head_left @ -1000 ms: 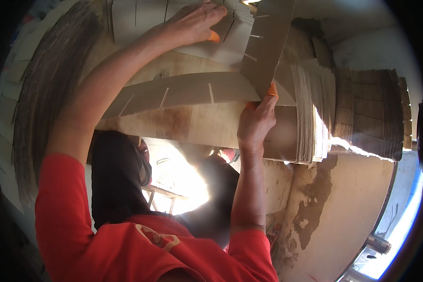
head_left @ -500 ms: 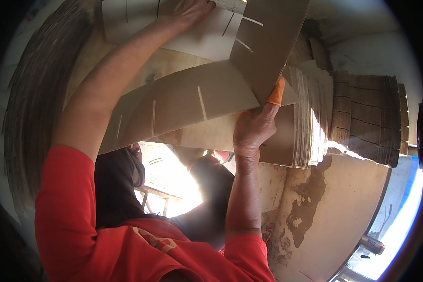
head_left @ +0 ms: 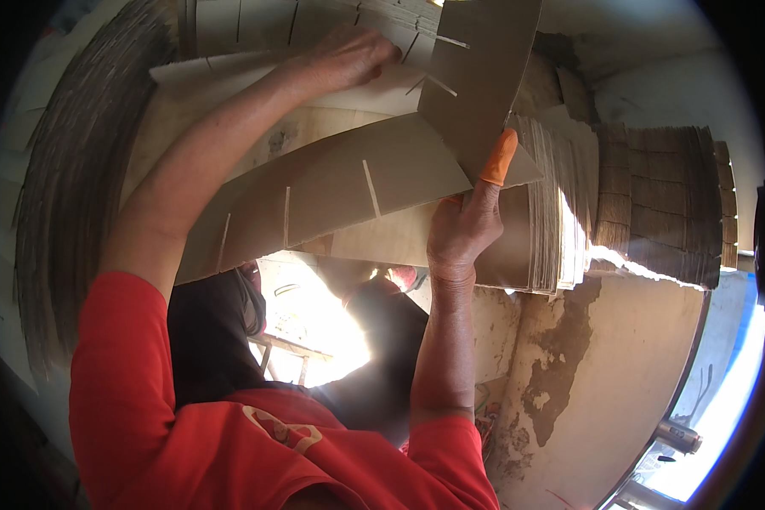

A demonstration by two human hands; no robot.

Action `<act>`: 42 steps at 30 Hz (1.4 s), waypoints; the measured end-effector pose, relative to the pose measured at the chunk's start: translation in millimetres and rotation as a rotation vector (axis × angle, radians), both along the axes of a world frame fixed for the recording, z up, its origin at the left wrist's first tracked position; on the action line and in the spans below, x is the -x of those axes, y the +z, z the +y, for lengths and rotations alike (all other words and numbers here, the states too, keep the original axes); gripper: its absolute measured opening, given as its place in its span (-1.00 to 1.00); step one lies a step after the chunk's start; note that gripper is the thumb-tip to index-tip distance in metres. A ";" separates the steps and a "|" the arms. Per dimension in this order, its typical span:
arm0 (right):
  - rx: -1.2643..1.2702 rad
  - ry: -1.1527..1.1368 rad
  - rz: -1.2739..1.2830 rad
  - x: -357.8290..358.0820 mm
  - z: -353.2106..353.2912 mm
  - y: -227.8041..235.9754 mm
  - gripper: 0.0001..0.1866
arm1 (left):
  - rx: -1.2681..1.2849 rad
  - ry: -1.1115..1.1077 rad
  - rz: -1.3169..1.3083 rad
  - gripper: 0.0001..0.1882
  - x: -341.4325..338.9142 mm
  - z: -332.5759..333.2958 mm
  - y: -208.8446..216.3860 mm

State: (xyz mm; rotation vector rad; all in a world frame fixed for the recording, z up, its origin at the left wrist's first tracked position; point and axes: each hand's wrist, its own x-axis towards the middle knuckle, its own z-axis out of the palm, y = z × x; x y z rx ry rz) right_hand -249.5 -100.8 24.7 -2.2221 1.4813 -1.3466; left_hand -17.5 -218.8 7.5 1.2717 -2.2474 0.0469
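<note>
My right hand (head_left: 466,225) is closed on two slotted cardboard strips that cross at its thumb. One strip (head_left: 314,174) reaches out to the left, its cut slits along the near edge. The other strip (head_left: 476,72) stands up toward the far side. An orange cover (head_left: 500,159) sits on that thumb. My left hand (head_left: 357,58) is farther off, its fingers curled at the edge of a pale slotted cardboard sheet (head_left: 229,75). That sheet lies at a slant above a stack of similar slotted sheets (head_left: 259,21); its fingertips' exact grip is partly hidden.
A tall stack of cardboard (head_left: 81,161) stands at the left. To the right are upright cardboard pieces (head_left: 557,204) and a darker bundle of cardboard (head_left: 663,204). My legs and a bright patch of floor (head_left: 310,314) show below the worktop (head_left: 391,240).
My left hand has come nearer and slightly right from the far stack, and a pale sheet has shifted with it. My right hand still holds the crossed strips, nearly unmoved.
</note>
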 end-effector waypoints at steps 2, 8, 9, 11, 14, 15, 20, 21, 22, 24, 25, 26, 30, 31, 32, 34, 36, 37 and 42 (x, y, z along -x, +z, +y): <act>0.050 0.007 -0.021 2.2 0.6 0.4 -0.19 | 0.018 0.005 -0.004 -0.84 5.1 2.7 2.4; 0.041 0.007 -0.028 7.9 8.9 8.5 -0.24 | 0.076 0.067 -0.010 -0.90 10.1 5.5 -1.3; 0.054 0.006 -0.011 10.1 10.2 9.6 -0.24 | 0.092 0.077 -0.015 -0.91 12.3 5.6 -1.5; 0.081 0.013 -0.005 12.6 13.6 12.1 -0.25 | 0.100 0.093 -0.032 -0.91 14.7 5.8 -1.3; 0.104 0.035 -0.027 15.2 15.9 12.4 -0.26 | 0.085 0.096 -0.050 -0.91 19.5 7.2 -0.4; 0.103 0.039 -0.024 16.4 16.8 12.2 -0.26 | 0.092 0.087 -0.041 -0.91 21.0 8.2 0.6; 0.043 0.041 -0.037 19.9 17.1 7.6 -0.25 | 0.127 0.035 -0.010 -0.92 29.5 14.5 8.3; 0.033 0.034 -0.027 19.3 17.3 7.1 -0.25 | 0.120 0.021 -0.005 -0.92 32.0 16.7 10.4; 0.022 0.028 -0.018 18.8 17.2 6.6 -0.24 | 0.113 0.007 -0.001 -0.92 34.2 19.3 12.2; 0.033 0.036 -0.017 18.4 16.0 5.0 -0.22 | 0.115 -0.026 0.025 -0.92 38.3 25.3 15.6; 0.038 0.040 -0.016 18.2 14.7 3.9 -0.21 | 0.116 -0.042 0.039 -0.91 40.4 27.9 17.0; 0.064 0.028 0.012 18.7 12.1 2.1 -0.19 | 0.123 -0.050 0.052 -0.91 42.2 29.6 17.6; 0.067 -0.004 0.074 21.8 6.6 -9.1 -0.14 | 0.130 -0.084 0.089 -0.90 50.5 43.3 23.0; 0.041 -0.010 0.078 22.3 5.9 -11.9 -0.15 | 0.127 -0.094 0.095 -0.90 53.2 47.9 26.1; 0.045 -0.011 0.112 23.2 4.0 -16.0 -0.15 | 0.118 -0.118 0.122 -0.90 55.7 52.3 27.9; 0.056 -0.015 0.181 25.0 -0.1 -23.5 -0.14 | 0.103 -0.166 0.176 -0.91 60.0 60.3 31.1; -0.084 -0.033 0.223 20.4 -0.8 -27.9 -0.15 | 0.106 -0.183 0.189 -0.93 61.3 67.2 28.0; -0.154 -0.039 0.244 17.2 -0.8 -29.4 -0.15 | 0.108 -0.189 0.194 -0.94 60.1 68.9 25.9; -0.042 -0.068 0.121 12.5 2.8 -32.2 -0.13 | -0.246 -0.170 0.283 -0.71 36.3 60.9 41.7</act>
